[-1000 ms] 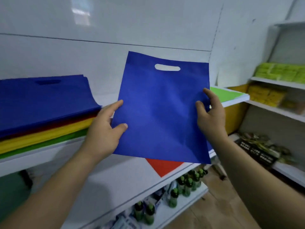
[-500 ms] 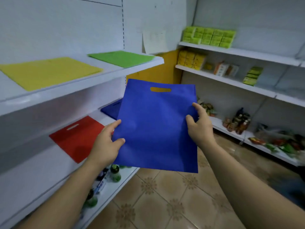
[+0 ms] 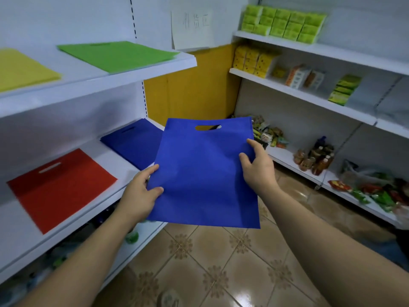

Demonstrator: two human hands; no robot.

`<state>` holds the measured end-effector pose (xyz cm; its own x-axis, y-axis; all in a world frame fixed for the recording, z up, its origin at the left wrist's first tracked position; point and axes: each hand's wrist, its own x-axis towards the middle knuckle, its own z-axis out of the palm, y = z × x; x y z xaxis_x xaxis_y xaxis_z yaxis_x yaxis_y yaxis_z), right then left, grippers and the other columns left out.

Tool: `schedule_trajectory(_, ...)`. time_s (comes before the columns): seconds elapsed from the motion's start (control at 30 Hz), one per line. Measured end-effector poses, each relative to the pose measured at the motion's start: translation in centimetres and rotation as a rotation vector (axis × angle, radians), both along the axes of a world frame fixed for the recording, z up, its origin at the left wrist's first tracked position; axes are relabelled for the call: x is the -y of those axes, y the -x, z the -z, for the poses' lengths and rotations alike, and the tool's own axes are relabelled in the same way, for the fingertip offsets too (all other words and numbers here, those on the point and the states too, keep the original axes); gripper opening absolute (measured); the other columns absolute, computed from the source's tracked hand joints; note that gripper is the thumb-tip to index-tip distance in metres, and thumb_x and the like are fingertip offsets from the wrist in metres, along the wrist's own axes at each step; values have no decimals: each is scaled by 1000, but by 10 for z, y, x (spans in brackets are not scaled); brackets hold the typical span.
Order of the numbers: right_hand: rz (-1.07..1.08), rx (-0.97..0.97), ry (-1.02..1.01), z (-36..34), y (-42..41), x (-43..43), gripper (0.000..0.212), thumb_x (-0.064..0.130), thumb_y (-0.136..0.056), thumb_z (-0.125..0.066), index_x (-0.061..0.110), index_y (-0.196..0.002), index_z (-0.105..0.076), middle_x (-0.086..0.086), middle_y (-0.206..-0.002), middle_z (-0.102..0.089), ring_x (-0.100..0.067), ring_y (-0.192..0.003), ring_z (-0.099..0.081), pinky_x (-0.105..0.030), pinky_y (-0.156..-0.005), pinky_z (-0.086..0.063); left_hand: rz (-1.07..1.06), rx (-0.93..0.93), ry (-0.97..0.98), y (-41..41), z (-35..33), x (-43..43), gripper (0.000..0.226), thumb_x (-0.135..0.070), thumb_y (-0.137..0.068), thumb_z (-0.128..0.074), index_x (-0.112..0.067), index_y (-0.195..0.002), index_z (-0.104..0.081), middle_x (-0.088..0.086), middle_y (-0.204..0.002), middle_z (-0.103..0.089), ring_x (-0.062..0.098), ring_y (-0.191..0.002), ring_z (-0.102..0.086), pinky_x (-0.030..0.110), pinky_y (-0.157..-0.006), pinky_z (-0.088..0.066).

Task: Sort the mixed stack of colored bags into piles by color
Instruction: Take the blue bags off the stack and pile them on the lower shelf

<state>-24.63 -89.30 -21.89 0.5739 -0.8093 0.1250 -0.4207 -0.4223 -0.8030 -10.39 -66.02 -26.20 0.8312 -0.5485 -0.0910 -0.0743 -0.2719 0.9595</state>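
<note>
Head-height view looking down a shop aisle.

Blue bag [image 3: 205, 173] held flat in mid-air over the tiled floor [image 3: 210, 262], handle cut-out at the far end. Left hand [image 3: 139, 193] pinching the bag's left edge, thumb on top, fingers curled underneath. Right hand [image 3: 259, 169] gripping the right edge, thumb and forefinger on top, remaining fingers hidden behind the fabric.

On the lower left shelf [image 3: 115, 160]:
- Blue pile [image 3: 130, 142] at the far end, lying flat, its right corner covered by the held bag. Number of bags impossible to tell.
- Red bag [image 3: 59, 187] nearer and further left, flat, apart from the blue pile.

On the upper left shelf [image 3: 110, 80]:
- Green bag [image 3: 117, 54] at the far end.
- Yellow bag [image 3: 22, 67] nearer, cut off by the left edge.

Beneath the left shelves, blurred green-capped bottles [image 3: 132, 237].

On the right-hand shelves:
- Top shelf: stacked green packs [image 3: 283, 23].
- Next shelf down: yellow packs [image 3: 252, 58] at the far end, then small boxes [image 3: 301, 76].
- Lowest shelf: snack packets [image 3: 267, 131] at the far end, then dark bottles [image 3: 318, 158].

Paper sign [image 3: 192, 29] on the far wall.
</note>
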Motion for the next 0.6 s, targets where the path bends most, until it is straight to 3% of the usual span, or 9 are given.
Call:
schedule_trajectory(0.13,-40,-44,-2,13,-59,39,50,29,-98,-50,25,-145,-35,4,-147,-39,-17,-132,-39,-35,-108,-36,-49,-65,11,-44,14,33,55,0,-91,-55,-25,-139,-43,5,-130,-54,23,-107,-61,34,-82,-53)
schedule_trajectory(0.4,-152,-144,-26,35,-181,104,50,29,-98,-50,23,-145,-35,1,-146,-41,-19,-129,-42,-38,-107,-39,-102,-63,-85,-142,37,81,59,-2,-89,-59,-22,-141,-41,3,-140,-46,22,-120,-52,44,-103,-44)
schedule_trajectory(0.6,-346,-207,23,56,-260,125,47,27,-98,-50,18,-143,-38,-2,-142,-45,-20,-122,-48,-34,-100,-39,-257,-126,-119,-178,52,91,59,-1,-90,-58,-22,-142,-40,0,-140,-45,17,-119,-50,33,-102,-42)
